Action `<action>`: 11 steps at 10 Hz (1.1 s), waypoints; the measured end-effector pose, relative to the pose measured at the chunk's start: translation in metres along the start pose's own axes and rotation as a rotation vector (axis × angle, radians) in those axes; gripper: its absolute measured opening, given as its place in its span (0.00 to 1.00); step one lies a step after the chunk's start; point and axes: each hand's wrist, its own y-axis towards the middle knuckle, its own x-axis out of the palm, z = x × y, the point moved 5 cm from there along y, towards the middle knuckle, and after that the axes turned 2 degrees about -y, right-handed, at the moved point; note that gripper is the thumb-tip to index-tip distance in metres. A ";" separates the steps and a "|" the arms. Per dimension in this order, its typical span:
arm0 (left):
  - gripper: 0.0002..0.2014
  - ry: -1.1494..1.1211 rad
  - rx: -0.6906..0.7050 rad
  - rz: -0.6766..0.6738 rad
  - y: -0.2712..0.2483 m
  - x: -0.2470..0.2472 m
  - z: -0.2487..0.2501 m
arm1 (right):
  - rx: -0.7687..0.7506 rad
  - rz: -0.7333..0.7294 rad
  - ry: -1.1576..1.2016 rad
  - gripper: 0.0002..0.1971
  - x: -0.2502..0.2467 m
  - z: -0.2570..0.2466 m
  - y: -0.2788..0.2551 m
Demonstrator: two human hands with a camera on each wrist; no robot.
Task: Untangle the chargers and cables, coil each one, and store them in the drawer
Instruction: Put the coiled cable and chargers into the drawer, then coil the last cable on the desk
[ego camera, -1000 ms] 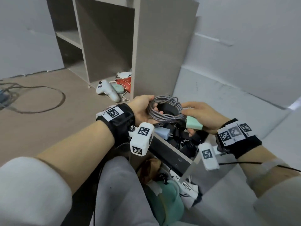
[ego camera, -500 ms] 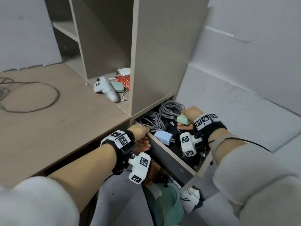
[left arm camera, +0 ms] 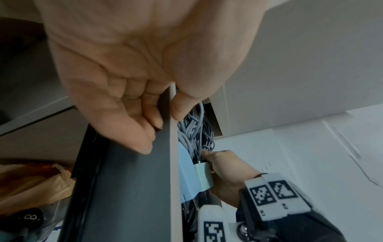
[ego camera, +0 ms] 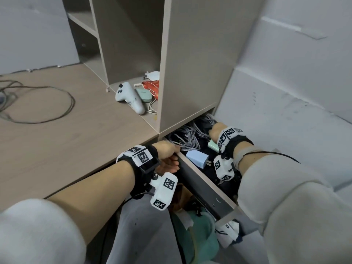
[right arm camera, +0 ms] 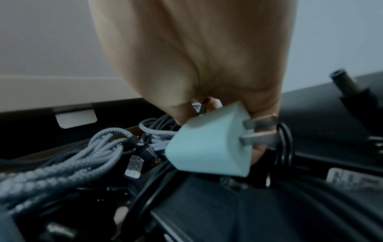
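While a white controller and a red packet lie on the desk at eleven o'clock of the drawer, grey braided cables crowd inside, beside a blue charger. Left hand pinches the drawer's edge; right hand grips the mint charger, low inside the drawer. A bag below shows "ee".

At twelve o'clock the cabinet overhangs my drawer; grey cables crowd its back.

Desk — loose cable, controller
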 end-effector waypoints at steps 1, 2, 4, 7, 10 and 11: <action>0.23 0.012 -0.004 0.015 -0.003 0.000 -0.001 | -0.051 -0.003 0.071 0.17 -0.004 -0.010 -0.019; 0.24 0.024 0.001 0.029 -0.006 0.001 -0.001 | -0.051 0.016 0.127 0.20 -0.011 -0.012 -0.031; 0.21 0.042 0.115 0.019 -0.045 -0.007 0.010 | -0.133 0.053 0.051 0.20 -0.034 -0.030 -0.069; 0.13 0.100 0.632 0.326 -0.172 -0.095 0.060 | -0.517 0.012 0.034 0.11 -0.047 -0.135 -0.203; 0.12 0.210 0.762 0.748 -0.275 -0.285 0.039 | -0.926 0.033 0.308 0.09 -0.012 -0.302 -0.292; 0.10 0.264 0.713 0.878 -0.290 -0.358 0.016 | -0.991 0.038 0.250 0.08 0.019 -0.355 -0.294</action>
